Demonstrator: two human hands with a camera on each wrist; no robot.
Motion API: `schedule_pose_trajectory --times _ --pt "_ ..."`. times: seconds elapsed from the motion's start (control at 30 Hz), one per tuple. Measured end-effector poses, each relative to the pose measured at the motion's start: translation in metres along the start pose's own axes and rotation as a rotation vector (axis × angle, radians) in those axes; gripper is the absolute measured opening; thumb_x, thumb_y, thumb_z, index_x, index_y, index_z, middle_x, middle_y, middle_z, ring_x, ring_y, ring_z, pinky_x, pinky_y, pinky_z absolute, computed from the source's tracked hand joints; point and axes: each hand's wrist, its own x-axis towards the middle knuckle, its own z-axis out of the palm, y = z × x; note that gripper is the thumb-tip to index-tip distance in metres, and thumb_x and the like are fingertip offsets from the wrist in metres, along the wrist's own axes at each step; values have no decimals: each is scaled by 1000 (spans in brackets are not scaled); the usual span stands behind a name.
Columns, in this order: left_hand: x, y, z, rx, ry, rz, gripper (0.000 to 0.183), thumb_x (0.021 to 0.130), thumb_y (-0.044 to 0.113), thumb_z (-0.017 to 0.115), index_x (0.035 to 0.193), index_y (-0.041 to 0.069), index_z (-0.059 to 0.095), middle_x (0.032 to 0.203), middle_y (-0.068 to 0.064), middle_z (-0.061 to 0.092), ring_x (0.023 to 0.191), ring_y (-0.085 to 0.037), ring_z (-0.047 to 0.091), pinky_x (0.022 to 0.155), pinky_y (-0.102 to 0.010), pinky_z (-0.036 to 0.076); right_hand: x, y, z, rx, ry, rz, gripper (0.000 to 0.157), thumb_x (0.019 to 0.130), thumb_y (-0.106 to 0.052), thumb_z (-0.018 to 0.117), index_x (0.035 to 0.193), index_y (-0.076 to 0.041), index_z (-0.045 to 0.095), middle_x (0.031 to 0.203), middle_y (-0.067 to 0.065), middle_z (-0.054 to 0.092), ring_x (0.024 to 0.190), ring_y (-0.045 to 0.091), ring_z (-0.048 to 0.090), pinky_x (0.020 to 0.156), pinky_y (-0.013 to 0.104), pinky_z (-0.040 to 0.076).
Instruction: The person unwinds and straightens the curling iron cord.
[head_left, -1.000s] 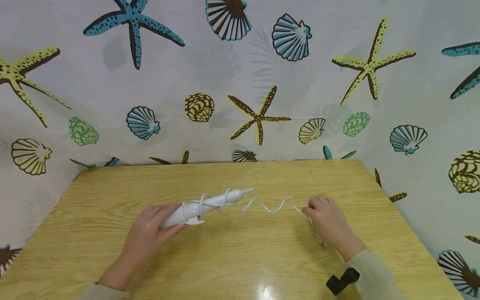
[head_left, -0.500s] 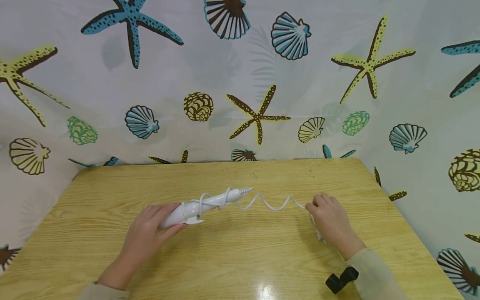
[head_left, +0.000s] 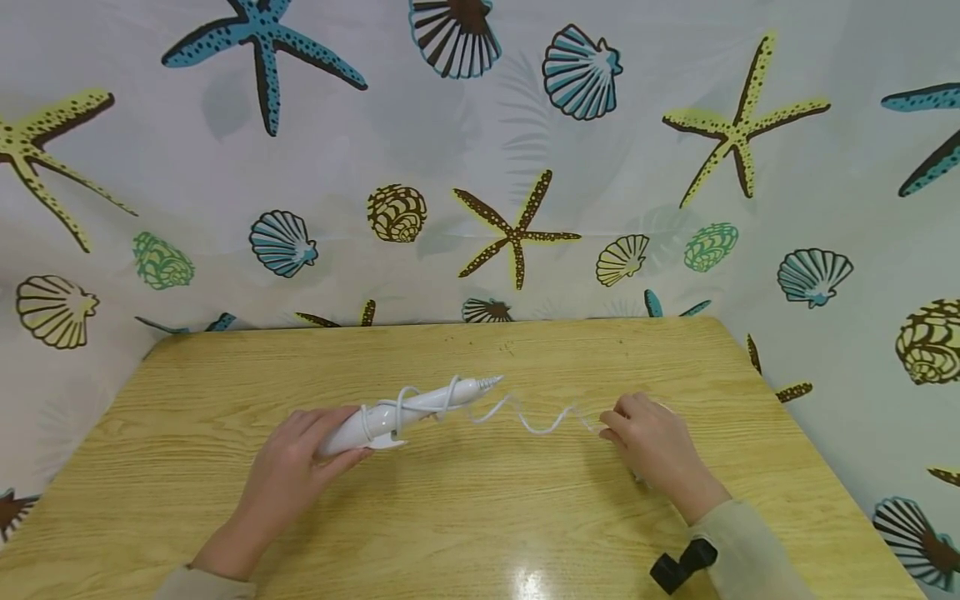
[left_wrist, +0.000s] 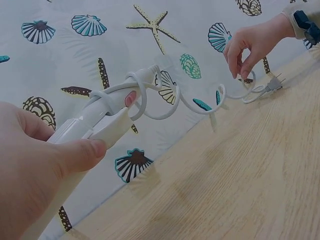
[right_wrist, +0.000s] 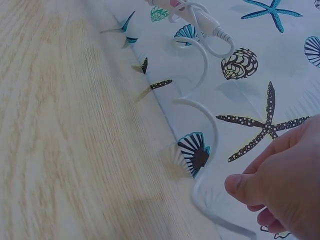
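Note:
A white curling iron (head_left: 420,408), its cord looped around the handle, is held up over the table by my left hand (head_left: 300,454). In the left wrist view the thumb (left_wrist: 82,154) lies along the handle next to the raised lever (left_wrist: 114,129). From the tapered end a wavy white cord (head_left: 551,421) runs across to my right hand (head_left: 654,442). The thumb and fingers there pinch the cord; the exact grip is partly hidden. Below that hand in the left wrist view hangs the two-pin plug (left_wrist: 274,84), beside a small loop of cord.
A light wooden table (head_left: 465,525) lies under both hands. Behind it and at the sides hangs a white cloth (head_left: 450,142) printed with starfish and shells. A black device (head_left: 684,567) is strapped to the right wrist.
My right hand shifted slightly right, then back left and a little down, and the cord's waves moved with it. The left hand and the curling iron stay nearly still.

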Motion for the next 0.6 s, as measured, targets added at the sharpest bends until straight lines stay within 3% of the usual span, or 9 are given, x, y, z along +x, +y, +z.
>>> schedule_pose_trajectory --times 0.23,0.6 --pt "-1 0 -2 1 8 5 56 63 20 85 113 9 65 101 -9 65 86 -22 58 67 -42 51 4 -5 1 87 -18 8 20 69 -7 81 84 -8 69 75 2 54 63 15 51 54 28 44" --pt "0 1 -4 3 26 22 56 62 19 86 113 9 65 100 -7 65 87 -22 59 68 -43 51 17 -17 6 298 52 -1 19 73 -4 77 89 -11 71 84 -2 57 71 11 54 56 23 46"
